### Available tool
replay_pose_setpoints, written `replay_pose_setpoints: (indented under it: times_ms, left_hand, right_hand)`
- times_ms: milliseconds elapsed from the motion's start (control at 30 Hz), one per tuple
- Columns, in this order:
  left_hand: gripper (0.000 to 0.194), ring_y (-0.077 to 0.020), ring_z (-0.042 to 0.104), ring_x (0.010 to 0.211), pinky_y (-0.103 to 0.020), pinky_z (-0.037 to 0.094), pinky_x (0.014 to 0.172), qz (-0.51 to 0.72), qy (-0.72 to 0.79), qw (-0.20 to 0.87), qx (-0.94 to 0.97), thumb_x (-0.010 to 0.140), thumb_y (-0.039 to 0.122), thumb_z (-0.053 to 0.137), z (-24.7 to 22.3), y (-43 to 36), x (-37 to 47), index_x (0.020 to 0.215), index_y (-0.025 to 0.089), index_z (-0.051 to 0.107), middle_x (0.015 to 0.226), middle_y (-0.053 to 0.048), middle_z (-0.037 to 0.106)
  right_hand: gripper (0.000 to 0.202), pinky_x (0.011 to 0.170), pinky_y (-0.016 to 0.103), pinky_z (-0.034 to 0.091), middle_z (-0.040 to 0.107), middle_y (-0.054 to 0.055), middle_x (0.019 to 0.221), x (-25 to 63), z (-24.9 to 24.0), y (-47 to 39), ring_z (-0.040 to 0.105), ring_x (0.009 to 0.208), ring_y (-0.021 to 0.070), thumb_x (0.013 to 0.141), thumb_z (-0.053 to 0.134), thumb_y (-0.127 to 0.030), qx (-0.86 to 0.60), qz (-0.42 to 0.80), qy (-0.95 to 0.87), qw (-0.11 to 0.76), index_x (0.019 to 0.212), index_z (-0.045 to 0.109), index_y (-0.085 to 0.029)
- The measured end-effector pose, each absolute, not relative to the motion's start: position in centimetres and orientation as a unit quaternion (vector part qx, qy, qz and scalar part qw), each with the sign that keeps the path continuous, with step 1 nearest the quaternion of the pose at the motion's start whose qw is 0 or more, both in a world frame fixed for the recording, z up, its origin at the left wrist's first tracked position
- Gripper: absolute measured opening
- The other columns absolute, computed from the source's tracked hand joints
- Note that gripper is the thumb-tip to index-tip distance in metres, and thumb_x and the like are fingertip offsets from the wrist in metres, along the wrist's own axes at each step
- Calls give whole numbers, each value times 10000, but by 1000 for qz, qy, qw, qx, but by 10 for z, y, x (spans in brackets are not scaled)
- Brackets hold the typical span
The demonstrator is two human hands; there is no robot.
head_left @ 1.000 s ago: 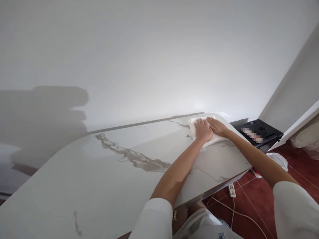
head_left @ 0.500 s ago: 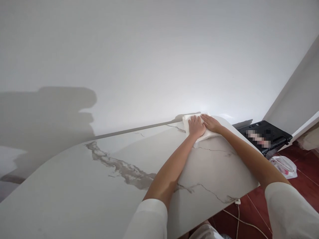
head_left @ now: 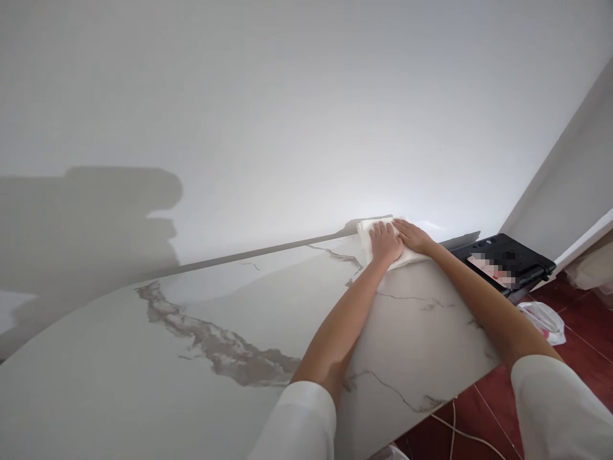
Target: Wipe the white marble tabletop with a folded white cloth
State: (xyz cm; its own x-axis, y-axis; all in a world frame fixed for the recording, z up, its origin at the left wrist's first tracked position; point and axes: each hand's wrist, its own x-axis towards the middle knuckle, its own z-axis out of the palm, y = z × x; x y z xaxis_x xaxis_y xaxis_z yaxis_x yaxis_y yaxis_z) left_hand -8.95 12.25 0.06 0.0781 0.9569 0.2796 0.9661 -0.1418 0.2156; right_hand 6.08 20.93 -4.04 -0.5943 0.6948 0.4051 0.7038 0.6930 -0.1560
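A white cloth (head_left: 368, 235), folded into a pad, lies at the far edge of the white marbled tabletop (head_left: 268, 300), close to the wall. My left hand (head_left: 385, 243) presses on its middle with the fingers spread out. Just to the right, my right hand (head_left: 412, 235) rests flat on the cloth's right part, fingers stretched toward the left hand. Both arms reach forward over the table. The cloth's underside and much of its right part are hidden by the hands.
A white wall (head_left: 287, 128) rises behind the table. Right of the table sits a black case (head_left: 531, 255) with a blurred-out patch on it. A plastic bag (head_left: 546, 322) and a pale cable (head_left: 472, 437) lie on the red tiled floor (head_left: 587, 354).
Both hands and the cloth have slid to the right along the table's far edge, baring more of the dark vein beside the cloth. The view has shifted slightly.
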Motion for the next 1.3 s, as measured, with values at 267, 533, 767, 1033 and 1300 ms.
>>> replay_pose_setpoints:
  times_ms: [267,533,767,1033,1300]
  left_hand:
    - [579,-322,238,1431,-469,208,1159,-182,-640,12,-746,937,324,288,-4,98,-86,1456,75,348,1542,-161,312]
    - [572,-330,225,1437,-477,210,1158,-177,-635,4,-752,951,313,275,-1,48,-77,1458,54,338,1545,-183,297]
    - [572,-326,220,1439,-470,202,1163,-172,-633,1,-755,955,317,272,1,4,-74,1463,62,329,1548,-170,294]
    - [577,-334,223,1436,-484,213,1160,-175,-636,2,-752,951,321,266,3,-47,-75,1457,53,336,1546,-181,294]
    - [581,-332,226,1437,-492,221,1159,-179,-631,0,-755,940,320,284,3,-85,-72,1452,51,345,1544,-188,296]
  right_hand:
    - [591,1159,494,294,371,122,1520,69,-39,172,299,1418,280,980,216,-401,-419,-35,-886,195,1464,391,-112]
    - [582,1144,519,309,372,125,1520,79,-38,123,301,1417,286,978,213,-389,-425,-35,-885,186,1471,376,-125]
    - [587,1166,511,276,374,124,1519,84,-35,75,296,1419,279,984,209,-398,-415,-30,-889,192,1476,366,-119]
    - [570,1140,554,306,387,125,1511,83,-35,29,306,1412,302,980,246,-385,-392,-29,-897,203,1484,353,-140]
    - [566,1153,527,294,375,149,1515,86,-37,-13,303,1415,292,982,247,-368,-389,-45,-897,204,1473,365,-112]
